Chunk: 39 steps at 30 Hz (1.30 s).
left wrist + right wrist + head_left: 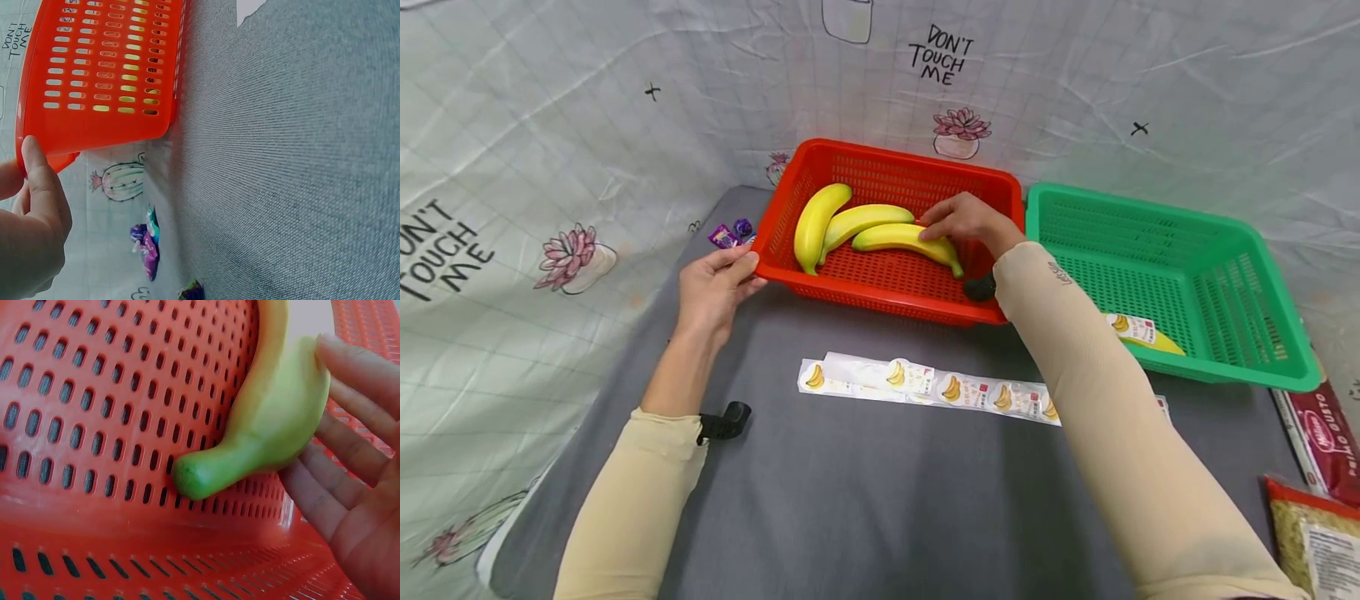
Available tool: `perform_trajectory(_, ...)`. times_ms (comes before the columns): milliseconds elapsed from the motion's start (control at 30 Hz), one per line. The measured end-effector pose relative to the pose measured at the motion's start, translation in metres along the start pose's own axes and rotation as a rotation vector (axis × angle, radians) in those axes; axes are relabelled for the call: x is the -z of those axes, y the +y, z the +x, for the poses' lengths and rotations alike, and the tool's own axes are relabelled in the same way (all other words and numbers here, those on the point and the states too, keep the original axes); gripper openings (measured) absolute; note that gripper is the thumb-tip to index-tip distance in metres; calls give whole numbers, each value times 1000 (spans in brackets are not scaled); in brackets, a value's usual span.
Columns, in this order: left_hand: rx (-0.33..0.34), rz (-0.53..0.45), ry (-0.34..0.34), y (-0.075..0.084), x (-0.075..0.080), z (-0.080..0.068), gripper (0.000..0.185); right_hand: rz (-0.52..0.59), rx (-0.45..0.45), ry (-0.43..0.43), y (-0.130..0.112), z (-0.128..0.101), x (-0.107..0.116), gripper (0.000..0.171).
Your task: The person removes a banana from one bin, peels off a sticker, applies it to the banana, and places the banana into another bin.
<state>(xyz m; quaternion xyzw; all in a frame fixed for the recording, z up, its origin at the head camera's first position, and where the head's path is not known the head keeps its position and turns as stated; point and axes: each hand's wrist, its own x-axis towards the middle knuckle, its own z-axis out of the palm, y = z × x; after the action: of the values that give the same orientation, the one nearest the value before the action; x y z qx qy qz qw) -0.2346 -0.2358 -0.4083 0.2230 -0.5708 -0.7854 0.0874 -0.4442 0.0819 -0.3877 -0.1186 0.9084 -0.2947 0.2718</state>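
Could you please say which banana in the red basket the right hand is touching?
It is the rightmost banana in the red basket, gripped near its green tip by the right hand; no hand touches the other two bananas, farther left.

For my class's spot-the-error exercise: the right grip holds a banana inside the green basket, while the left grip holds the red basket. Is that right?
Not quite. The right grip holds a banana inside the red basket, not the green basket, as the head view shows. The left grip does hold the red basket.
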Motion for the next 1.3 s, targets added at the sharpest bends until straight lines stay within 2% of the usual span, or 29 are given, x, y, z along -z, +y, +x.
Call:
perform_trajectory(267,-23,52,25,-2,-1,-1,38,-18,-3,5,1,3,-1,43)
perform_trajectory(500,-6,-3,16,0,-5,-3,33,-15,22,36,1,-7,4,43)
perform_trajectory(800,12,-20,33,0,-3,-3,28,7,55,71,-11,-28,19,44)
perform_trajectory(1000,13,-68,24,-3,-5,-5,18,-9,124,119,-17,-52,32,44)
perform_trajectory(1100,0,-78,22,-3,-6,-5,15,17,163,143,-22,-66,39,44)
perform_trajectory(1300,-12,-50,34,-1,-8,-6,23,71,231,163,-26,-104,47,43)
